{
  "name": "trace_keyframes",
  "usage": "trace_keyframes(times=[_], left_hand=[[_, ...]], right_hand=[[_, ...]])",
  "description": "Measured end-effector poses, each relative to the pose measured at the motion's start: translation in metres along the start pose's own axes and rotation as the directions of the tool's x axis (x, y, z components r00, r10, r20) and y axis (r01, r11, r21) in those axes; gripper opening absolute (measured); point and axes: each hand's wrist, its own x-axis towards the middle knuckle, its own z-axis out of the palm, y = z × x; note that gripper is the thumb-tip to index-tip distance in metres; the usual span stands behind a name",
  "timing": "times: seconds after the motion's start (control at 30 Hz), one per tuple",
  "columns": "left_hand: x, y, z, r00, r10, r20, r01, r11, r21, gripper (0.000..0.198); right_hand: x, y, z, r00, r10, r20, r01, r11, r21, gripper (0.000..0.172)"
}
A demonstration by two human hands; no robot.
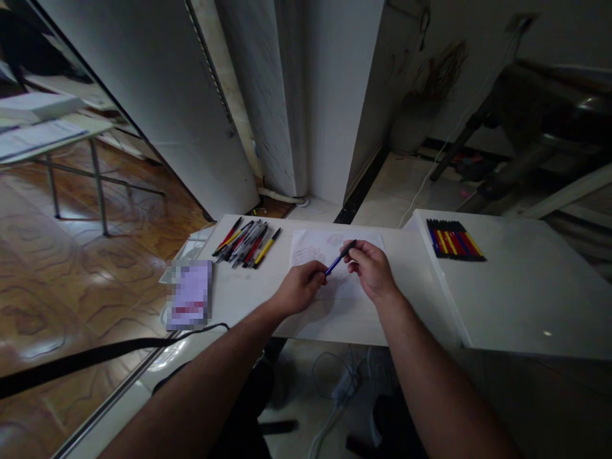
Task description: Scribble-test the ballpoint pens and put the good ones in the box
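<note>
A blue pen (338,259) is held between both hands above a white sheet of paper (335,245) with faint scribbles. My left hand (300,287) is closed on the pen's lower blue end. My right hand (370,266) pinches its dark upper end. The paper lies on a white table (248,293). A loose heap of several pens (246,243), black, red and yellow, lies at the table's back left.
A neat row of several coloured pens (454,239) lies on a second white table (526,293) to the right. A blurred-out purple card (190,294) rests at the left edge. A black strap (95,358) runs lower left. Cables lie on the floor below.
</note>
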Motion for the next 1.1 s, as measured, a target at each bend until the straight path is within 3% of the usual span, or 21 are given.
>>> trace_keyframes(times=[0.23,0.53,0.73,0.9,1.1], left_hand=[[0.002,0.001,0.001,0.989,-0.007,-0.149,0.018,0.997,0.072,0.015],[0.002,-0.002,0.004,0.987,0.024,-0.159,0.0,0.989,0.15,0.013],[0.002,-0.005,0.004,0.994,0.036,-0.105,-0.021,0.99,0.137,0.014],[0.002,-0.006,0.004,0.99,0.042,-0.137,-0.019,0.986,0.166,0.015],[0.003,-0.005,0.004,0.99,0.047,-0.131,-0.021,0.98,0.197,0.015]], right_hand=[[0.001,0.002,0.0,0.998,0.049,-0.04,-0.047,0.998,0.036,0.031],[0.004,0.009,-0.003,0.998,0.023,-0.059,-0.025,0.999,-0.044,0.029],[0.002,0.005,-0.002,1.0,0.0,0.002,0.0,1.0,-0.004,0.025],[0.0,0.003,-0.001,0.999,0.037,0.024,-0.038,0.999,0.012,0.034],[0.002,0.006,0.0,0.998,0.059,0.006,-0.058,0.996,-0.07,0.028]])
